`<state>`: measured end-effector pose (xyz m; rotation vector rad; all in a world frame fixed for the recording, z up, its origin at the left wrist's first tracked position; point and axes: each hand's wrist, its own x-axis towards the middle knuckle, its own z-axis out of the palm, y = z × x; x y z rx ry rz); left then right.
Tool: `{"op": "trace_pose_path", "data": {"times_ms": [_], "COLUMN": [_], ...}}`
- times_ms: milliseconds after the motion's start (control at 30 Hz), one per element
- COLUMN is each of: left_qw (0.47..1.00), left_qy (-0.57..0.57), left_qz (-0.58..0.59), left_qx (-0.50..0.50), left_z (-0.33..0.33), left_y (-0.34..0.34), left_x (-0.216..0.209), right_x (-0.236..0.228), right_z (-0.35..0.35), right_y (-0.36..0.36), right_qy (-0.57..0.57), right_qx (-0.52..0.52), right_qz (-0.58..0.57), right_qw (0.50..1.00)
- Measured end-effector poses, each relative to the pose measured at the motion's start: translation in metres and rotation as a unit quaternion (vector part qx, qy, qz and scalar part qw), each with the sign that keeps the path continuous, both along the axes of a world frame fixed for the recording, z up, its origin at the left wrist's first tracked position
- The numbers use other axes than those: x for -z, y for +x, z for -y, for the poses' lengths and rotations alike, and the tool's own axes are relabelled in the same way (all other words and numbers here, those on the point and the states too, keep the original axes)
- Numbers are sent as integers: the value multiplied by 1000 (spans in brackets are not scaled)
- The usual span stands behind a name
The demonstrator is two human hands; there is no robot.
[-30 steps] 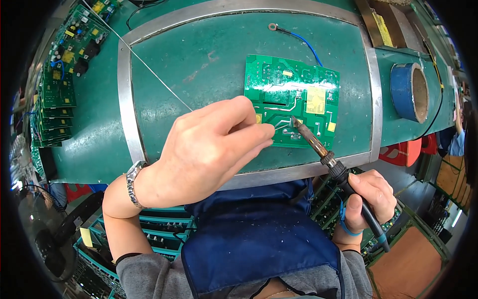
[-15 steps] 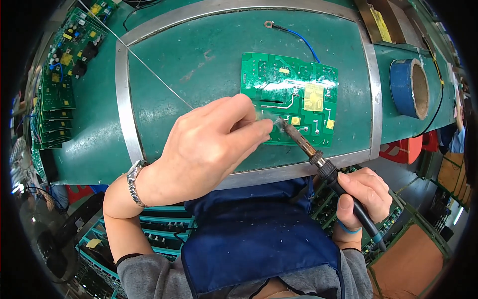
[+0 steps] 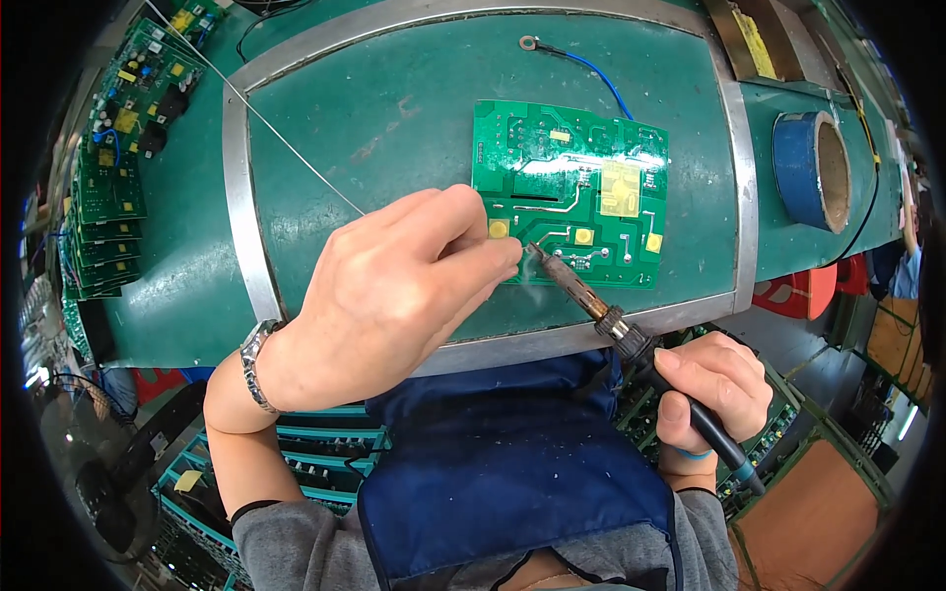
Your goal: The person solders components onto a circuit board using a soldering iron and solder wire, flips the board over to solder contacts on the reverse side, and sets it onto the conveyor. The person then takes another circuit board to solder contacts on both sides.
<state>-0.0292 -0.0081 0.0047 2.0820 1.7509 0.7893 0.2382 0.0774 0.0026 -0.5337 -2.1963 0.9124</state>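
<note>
A green circuit board (image 3: 542, 182) with yellow tape squares lies on the green bench top, a blue wire (image 3: 603, 81) with a ring terminal reaching out past its far edge. My right hand (image 3: 717, 392) is closed around the black handle of a soldering iron (image 3: 581, 291). The iron's tip meets the lower middle of the board, close to my left fingertips. Pinched in my left hand (image 3: 414, 271) is thin solder wire (image 3: 296, 153), which runs up to the far left. Its working end is hidden by my fingers. Faint smoke hangs near the tip.
A metal frame (image 3: 239, 197) borders the work area. Stacked circuit boards (image 3: 110, 231) stand at the left. To the right is a roll of blue tape (image 3: 810, 172), with a metal tray (image 3: 774, 44) behind it. Racks of boards (image 3: 325, 458) sit below the bench edge.
Both hands have shifted slightly left, and the iron's tip has moved left along the board. A yellow tape square beside my left fingers now shows. The smoke is thinner.
</note>
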Motion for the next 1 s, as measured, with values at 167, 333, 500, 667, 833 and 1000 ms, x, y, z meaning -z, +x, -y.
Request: {"op": "trace_pose_path", "data": {"times_ms": [167,333,500,667,833,1000], "left_qw": [1000,1000,1000,1000,998,998], "left_qy": [0,-2,3,5,-31,-26], "left_qz": [11,14,7,-11,47,48], "left_qx": [0,3,-5,-18,-42,-42], "left_z": [0,0,1,2,2,3], "left_y": [2,1,-1,-5,-7,-9], "left_x": [3,3,-1,-5,-11,-10], "right_x": [0,-2,-9,-22,-29,-21], "right_z": [0,0,-2,-2,0,0], "right_y": [-1,-1,1,-3,3,11], "right_qy": [2,9,-2,52,84,88], "right_qx": [-5,-14,-53,-118,-112,-49], "right_qz": [-1,4,13,90,78,18], "right_qw": [1000,1000,999,988,987,995]}}
